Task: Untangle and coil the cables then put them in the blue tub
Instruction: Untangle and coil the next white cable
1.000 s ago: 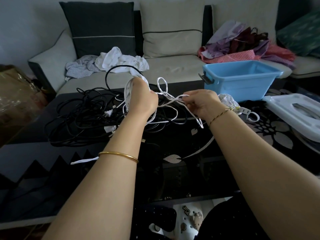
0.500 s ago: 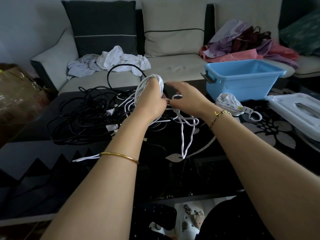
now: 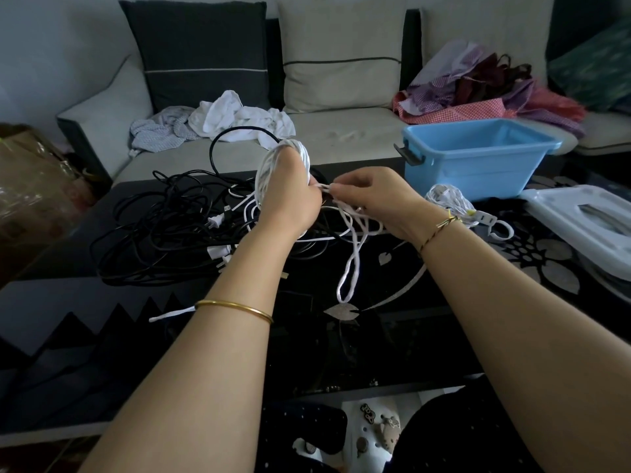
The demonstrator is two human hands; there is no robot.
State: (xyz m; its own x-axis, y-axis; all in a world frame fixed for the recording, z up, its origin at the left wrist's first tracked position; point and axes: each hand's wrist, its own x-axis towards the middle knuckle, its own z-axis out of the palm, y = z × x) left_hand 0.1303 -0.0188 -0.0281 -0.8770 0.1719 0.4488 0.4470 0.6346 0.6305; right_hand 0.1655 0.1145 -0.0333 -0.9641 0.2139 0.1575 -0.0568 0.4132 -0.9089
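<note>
Left hand point(image 3: 290, 199) was up over the table point(image 3: 392, 336), white cable point(image 3: 269, 158) wound round it as a coil. Its fingers were hidden, probably curled on the loops. Right hand point(image 3: 375, 196) was just beside it, pinching the cable's loose strand, with a slack loop hanging to the tabletop. Black cables point(image 3: 160, 230) lay tangled to the left. Tub point(image 3: 471, 172) stood far right, a white bundle point(image 3: 444, 198) just in front.

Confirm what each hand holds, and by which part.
Left hand holds the white cable by its coil, the loops wrapped round the hand. Right hand pinches the same cable's loose strand in its fingers, just beside the coil; the rest dangles.
</note>
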